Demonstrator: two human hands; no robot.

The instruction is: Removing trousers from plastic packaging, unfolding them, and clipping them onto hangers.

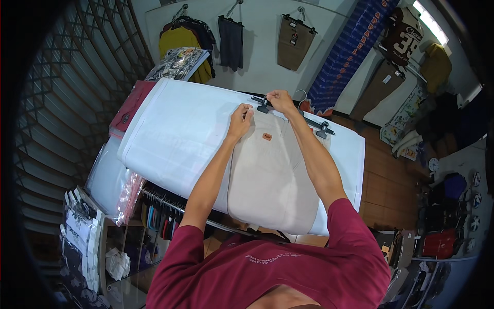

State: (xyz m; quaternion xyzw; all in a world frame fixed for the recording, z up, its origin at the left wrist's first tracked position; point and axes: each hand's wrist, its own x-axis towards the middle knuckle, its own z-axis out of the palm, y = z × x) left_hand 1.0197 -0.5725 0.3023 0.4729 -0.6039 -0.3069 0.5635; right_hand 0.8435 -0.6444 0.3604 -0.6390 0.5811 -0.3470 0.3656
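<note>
Beige trousers or shorts (270, 174) lie folded on a white-covered table (177, 127), their waistband towards the far edge and a small brown patch near it. My left hand (243, 117) pinches the waistband's left corner between thumb and fingers. My right hand (281, 101) grips the left clip (263, 106) of a black clip hanger, close to that corner. The hanger's right clip (322, 130) sits at the waistband's right end. A metal hook (301, 96) sticks up from the hanger's middle. Part of the hanger bar is hidden behind my right wrist.
Packed garments (177, 63) and a maroon folded garment (133, 104) lie by the table's left end. Below the near edge runs a rail of hangers (164, 201). Clothes hang on the far wall, and a blue wrapped column (343, 58) stands behind the table.
</note>
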